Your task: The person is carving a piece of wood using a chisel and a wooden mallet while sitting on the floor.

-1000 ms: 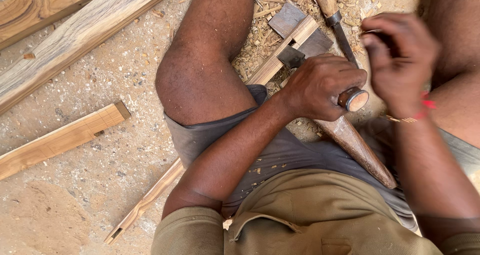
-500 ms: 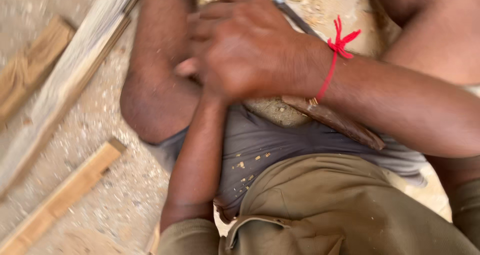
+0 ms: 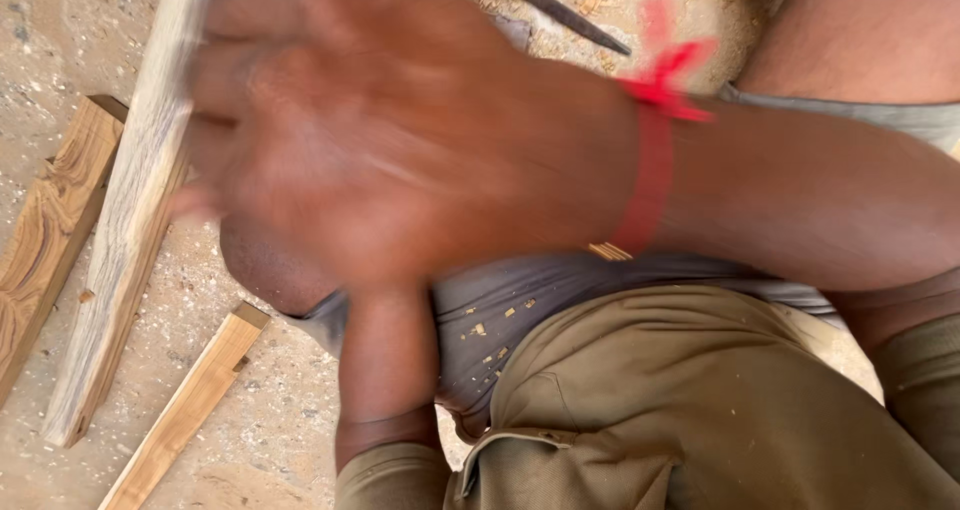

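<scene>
The right hand is seen blurred across the middle of the view, with a red thread tied at its wrist; whether its fingers are spread or closed on anything cannot be told. The left hand is hidden beneath it, only the forearm being visible, so its grip cannot be told either. The chisel lies on the sawdust at the top edge, apart from both hands, its long axis running diagonally, with the blade pointing down and to the right and the handle cut off by the frame. Three planks lie on the ground at the left. Compared with half a second earlier, the hand fills more of the view and is more blurred, and the chisel is now uncovered.
</scene>
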